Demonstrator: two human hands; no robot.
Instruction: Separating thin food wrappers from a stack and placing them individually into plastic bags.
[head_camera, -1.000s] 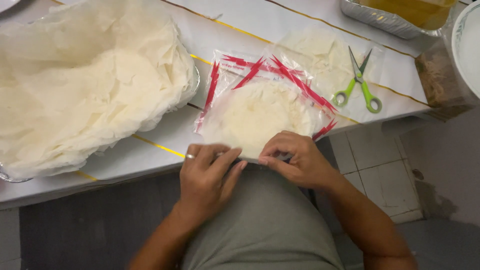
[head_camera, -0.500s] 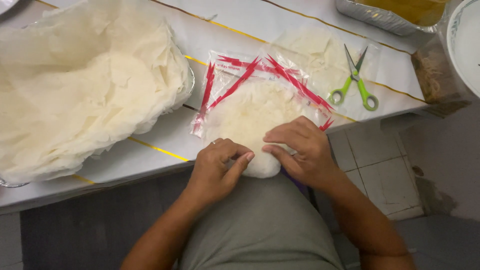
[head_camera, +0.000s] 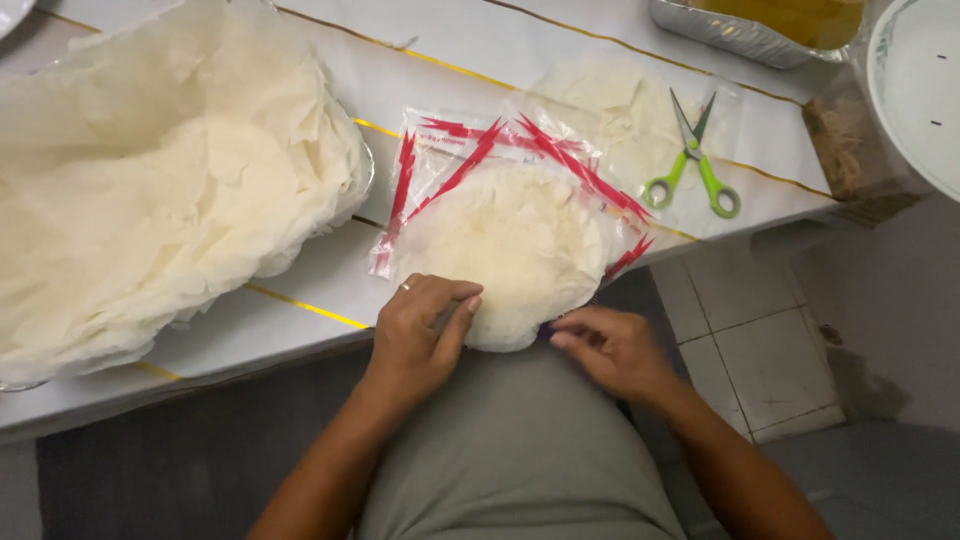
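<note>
Stack of round pale wrappers (head_camera: 510, 250) in a clear red-striped bag (head_camera: 480, 170), centre frame, overhanging the white surface (head_camera: 300, 290) edge. Left hand (head_camera: 420, 335) pinches its near rim; right hand (head_camera: 610, 350) loosely curled, holding nothing. Likely light, limp, tear-prone: support from beneath.

- Soft, even light is falling from above; the scene is reading moderately bright.
- The white table (head_camera: 300, 290) is reflecting most of the light, without harsh glare.
- The heap of pale sheets (head_camera: 150, 190) is nearing overexposure, and its folds are losing detail.
- The floor (head_camera: 760, 350) and the area under the table edge are lying in shadow.
- The right hand (head_camera: 610, 350) is showing slight motion blur.
- Straight edges are bending mildly toward the frame borders.
</note>
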